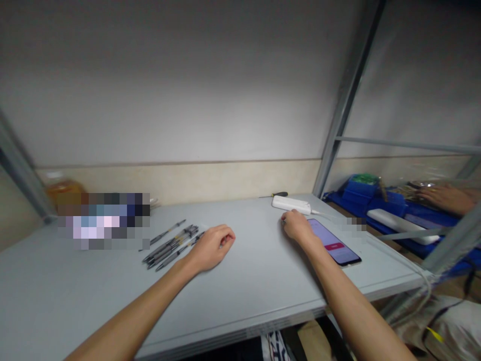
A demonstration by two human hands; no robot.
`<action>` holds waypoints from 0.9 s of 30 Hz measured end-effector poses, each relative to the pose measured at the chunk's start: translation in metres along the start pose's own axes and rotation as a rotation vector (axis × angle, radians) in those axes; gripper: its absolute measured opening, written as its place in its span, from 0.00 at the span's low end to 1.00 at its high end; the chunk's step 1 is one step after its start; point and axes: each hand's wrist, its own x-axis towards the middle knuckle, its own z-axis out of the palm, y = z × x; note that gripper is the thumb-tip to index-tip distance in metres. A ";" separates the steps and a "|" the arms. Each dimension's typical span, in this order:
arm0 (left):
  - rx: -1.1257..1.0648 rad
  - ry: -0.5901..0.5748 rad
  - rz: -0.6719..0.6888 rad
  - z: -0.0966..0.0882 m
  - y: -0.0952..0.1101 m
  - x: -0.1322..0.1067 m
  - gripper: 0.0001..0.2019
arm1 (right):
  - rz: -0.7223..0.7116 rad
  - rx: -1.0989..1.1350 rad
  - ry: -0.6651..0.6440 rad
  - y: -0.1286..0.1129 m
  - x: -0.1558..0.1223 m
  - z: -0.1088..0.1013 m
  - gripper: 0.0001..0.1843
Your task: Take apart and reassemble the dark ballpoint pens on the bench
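Note:
My left hand (213, 247) rests on the grey table with its fingers curled in; nothing shows in them. Just left of it lies a bunch of slim grey and black pens (169, 246), the nearest one partly hidden by the hand. My right hand (296, 225) is beside a smartphone (334, 243), its forearm overlapping the phone's left edge. Its fingers are bent together, and what they hold, if anything, is too small to make out. The phone lies face up with a lit screen and a red button.
Behind my right hand are a white power strip (291, 204) with a cable and a screwdriver (279, 194). A pixelated patch and a bottle (63, 190) of amber liquid stand at the left. Past the metal post, another person's hand (447, 198) is over blue bins (361, 193).

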 end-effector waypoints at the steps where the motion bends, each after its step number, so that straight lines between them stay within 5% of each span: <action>1: 0.011 -0.005 0.001 0.000 0.000 0.000 0.09 | 0.003 0.004 0.003 0.001 0.000 0.001 0.20; 7: 0.272 -0.019 -0.049 -0.004 0.001 0.000 0.09 | 0.003 -0.023 0.091 -0.007 -0.004 -0.002 0.17; 14: 0.812 -0.001 -0.407 -0.008 0.006 -0.004 0.15 | -0.188 -0.019 0.189 -0.025 -0.010 0.006 0.17; 20: 0.815 -0.095 -0.481 -0.006 0.000 -0.006 0.17 | -0.251 0.036 0.157 -0.028 -0.011 0.010 0.16; 27: 0.681 -0.109 -0.371 -0.006 -0.002 -0.005 0.18 | -0.301 0.094 0.131 -0.032 -0.015 0.005 0.16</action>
